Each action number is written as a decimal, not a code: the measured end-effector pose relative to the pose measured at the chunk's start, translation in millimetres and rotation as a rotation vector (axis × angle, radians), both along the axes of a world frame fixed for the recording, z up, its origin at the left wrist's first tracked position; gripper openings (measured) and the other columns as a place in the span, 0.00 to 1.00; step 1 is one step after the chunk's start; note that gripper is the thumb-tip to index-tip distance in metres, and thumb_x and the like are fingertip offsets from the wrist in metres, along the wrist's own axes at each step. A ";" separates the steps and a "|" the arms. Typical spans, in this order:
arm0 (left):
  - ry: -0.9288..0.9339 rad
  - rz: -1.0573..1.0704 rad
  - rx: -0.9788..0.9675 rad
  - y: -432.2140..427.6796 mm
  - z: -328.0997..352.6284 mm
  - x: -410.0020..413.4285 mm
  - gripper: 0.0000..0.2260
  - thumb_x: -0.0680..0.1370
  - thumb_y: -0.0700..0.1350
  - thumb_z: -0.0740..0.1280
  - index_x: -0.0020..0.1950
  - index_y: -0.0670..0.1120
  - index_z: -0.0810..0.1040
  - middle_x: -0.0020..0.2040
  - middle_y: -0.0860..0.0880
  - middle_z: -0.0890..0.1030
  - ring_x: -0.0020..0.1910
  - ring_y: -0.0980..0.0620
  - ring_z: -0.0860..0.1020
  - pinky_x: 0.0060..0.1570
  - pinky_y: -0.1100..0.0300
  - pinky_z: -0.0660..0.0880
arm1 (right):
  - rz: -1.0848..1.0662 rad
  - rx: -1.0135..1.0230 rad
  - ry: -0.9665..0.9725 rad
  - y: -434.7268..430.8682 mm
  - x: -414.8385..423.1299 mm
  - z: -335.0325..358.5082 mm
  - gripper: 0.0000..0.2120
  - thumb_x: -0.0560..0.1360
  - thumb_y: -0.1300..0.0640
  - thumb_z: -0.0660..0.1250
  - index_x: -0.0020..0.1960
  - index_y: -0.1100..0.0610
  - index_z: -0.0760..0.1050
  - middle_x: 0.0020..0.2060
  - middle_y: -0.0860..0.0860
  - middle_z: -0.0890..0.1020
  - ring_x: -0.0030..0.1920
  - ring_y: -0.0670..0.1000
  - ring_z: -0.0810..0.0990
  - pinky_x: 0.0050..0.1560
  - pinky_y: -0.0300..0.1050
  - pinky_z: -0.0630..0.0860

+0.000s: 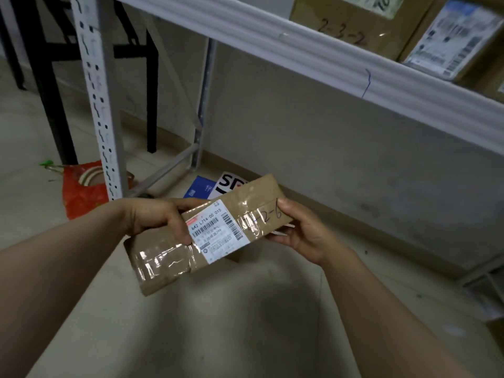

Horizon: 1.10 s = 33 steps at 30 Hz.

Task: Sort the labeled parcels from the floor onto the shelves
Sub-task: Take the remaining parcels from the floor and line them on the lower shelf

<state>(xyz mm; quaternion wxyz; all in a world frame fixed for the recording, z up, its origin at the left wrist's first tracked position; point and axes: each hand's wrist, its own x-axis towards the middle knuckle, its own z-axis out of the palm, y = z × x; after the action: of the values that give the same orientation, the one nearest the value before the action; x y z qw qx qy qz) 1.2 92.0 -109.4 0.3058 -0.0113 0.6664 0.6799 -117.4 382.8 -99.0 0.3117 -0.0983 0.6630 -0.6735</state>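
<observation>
Holding a flat brown parcel between them, both hands are closed on it above the pale floor: the left hand grips the long edge near the white label, thumb on top, and the right hand cups the far end beside the handwritten number. The parcel is tilted, wrapped in clear tape, and touches nothing else. A white shelf runs across above, carrying two cardboard boxes, one marked 2-3-2. On the floor beyond the parcel lie a blue envelope and a red plastic bag beside the shelf post.
</observation>
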 end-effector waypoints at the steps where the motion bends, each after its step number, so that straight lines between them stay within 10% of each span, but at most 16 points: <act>1: 0.011 0.060 -0.059 2.7 -0.2 -2.8 0.38 0.65 0.33 0.74 0.71 0.58 0.72 0.62 0.40 0.81 0.59 0.36 0.80 0.55 0.40 0.78 | -0.017 0.013 0.020 5.7 -3.1 1.8 0.29 0.68 0.50 0.77 0.67 0.56 0.77 0.55 0.57 0.84 0.58 0.59 0.83 0.57 0.61 0.81; 6: 0.069 0.475 -0.161 14.6 -7.5 -15.7 0.56 0.53 0.53 0.83 0.77 0.59 0.60 0.63 0.48 0.77 0.58 0.45 0.79 0.54 0.50 0.76 | -0.210 -0.022 0.050 39.1 -11.5 15.3 0.27 0.66 0.52 0.79 0.63 0.56 0.78 0.54 0.56 0.85 0.59 0.58 0.82 0.54 0.56 0.82; 10: 0.029 0.450 0.114 13.7 -8.1 -9.4 0.41 0.57 0.49 0.84 0.68 0.53 0.75 0.59 0.45 0.83 0.58 0.42 0.80 0.58 0.43 0.75 | -0.348 -0.181 -0.073 50.9 -5.9 20.9 0.10 0.72 0.54 0.71 0.52 0.56 0.81 0.45 0.55 0.85 0.53 0.57 0.82 0.60 0.61 0.79; 14: 0.029 0.379 0.271 10.2 -1.7 -7.4 0.36 0.55 0.42 0.84 0.63 0.51 0.80 0.60 0.41 0.82 0.56 0.39 0.81 0.53 0.42 0.78 | -0.256 -0.286 -0.077 59.4 -5.9 27.6 0.17 0.69 0.58 0.72 0.58 0.59 0.80 0.52 0.58 0.84 0.57 0.58 0.81 0.68 0.65 0.71; 18: 0.112 0.379 0.421 5.0 9.6 -13.5 0.32 0.62 0.33 0.77 0.65 0.44 0.78 0.63 0.36 0.79 0.59 0.36 0.80 0.53 0.43 0.81 | 0.003 0.013 0.095 83.8 -12.0 45.6 0.40 0.64 0.65 0.76 0.73 0.51 0.68 0.65 0.54 0.80 0.63 0.58 0.80 0.68 0.62 0.71; 24: 0.084 0.364 0.510 36.6 10.4 -27.5 0.45 0.42 0.33 0.84 0.60 0.38 0.81 0.55 0.35 0.83 0.49 0.38 0.85 0.42 0.48 0.83 | 0.082 0.345 0.182 134.1 14.4 90.7 0.42 0.59 0.57 0.80 0.70 0.46 0.67 0.56 0.45 0.85 0.58 0.50 0.83 0.65 0.56 0.74; 30: 0.129 0.195 0.536 79.5 44.3 -34.6 0.37 0.38 0.37 0.85 0.48 0.38 0.86 0.46 0.34 0.84 0.40 0.39 0.85 0.37 0.48 0.83 | 0.024 0.536 0.278 183.0 50.1 148.3 0.43 0.57 0.49 0.81 0.69 0.48 0.69 0.59 0.51 0.84 0.60 0.53 0.83 0.66 0.56 0.75; 33: 0.257 0.117 0.616 85.5 78.5 -30.3 0.30 0.62 0.33 0.80 0.62 0.31 0.78 0.57 0.28 0.79 0.55 0.34 0.82 0.55 0.44 0.79 | 0.007 0.432 0.395 184.9 56.8 180.6 0.42 0.58 0.46 0.81 0.69 0.49 0.70 0.59 0.55 0.83 0.59 0.54 0.83 0.63 0.53 0.78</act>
<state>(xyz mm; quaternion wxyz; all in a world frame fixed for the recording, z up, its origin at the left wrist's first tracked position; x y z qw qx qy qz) -29.1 177.5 -31.0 0.1691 0.1292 0.4608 0.8616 -60.7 567.7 81.6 0.1926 -0.1610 0.8384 -0.4837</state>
